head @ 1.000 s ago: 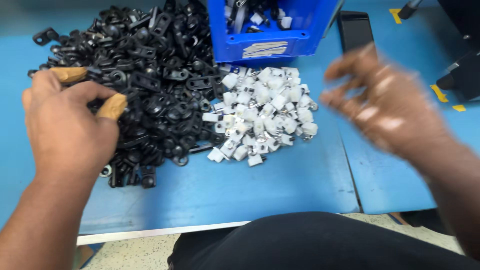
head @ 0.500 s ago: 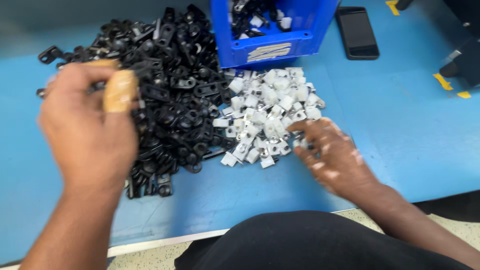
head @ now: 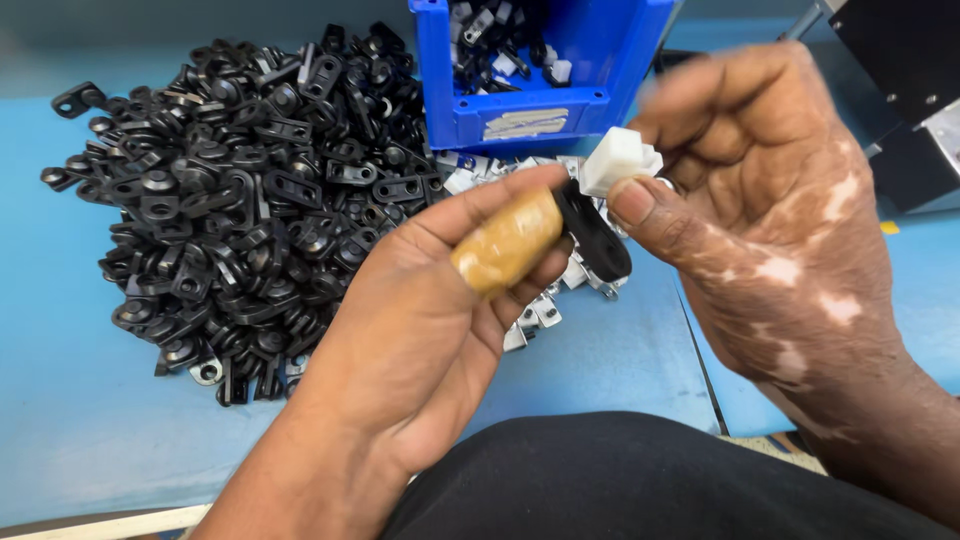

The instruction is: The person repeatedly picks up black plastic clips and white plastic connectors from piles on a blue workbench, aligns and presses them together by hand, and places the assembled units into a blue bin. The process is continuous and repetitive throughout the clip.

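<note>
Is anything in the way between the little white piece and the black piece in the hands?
Nothing visible. The right hand pinches the white plastic piece just above the black clip held by the left hand. The two parts almost meet, though motion blur hides whether they touch.

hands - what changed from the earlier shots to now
Both hands lifted off the piles and came together in front of the body. The left hand, earlier on the black pile, now pinches a black clip; the right hand, earlier at the white pile, now holds a white piece against it. The black pile, blue bin and blue table stayed as they were.
</note>
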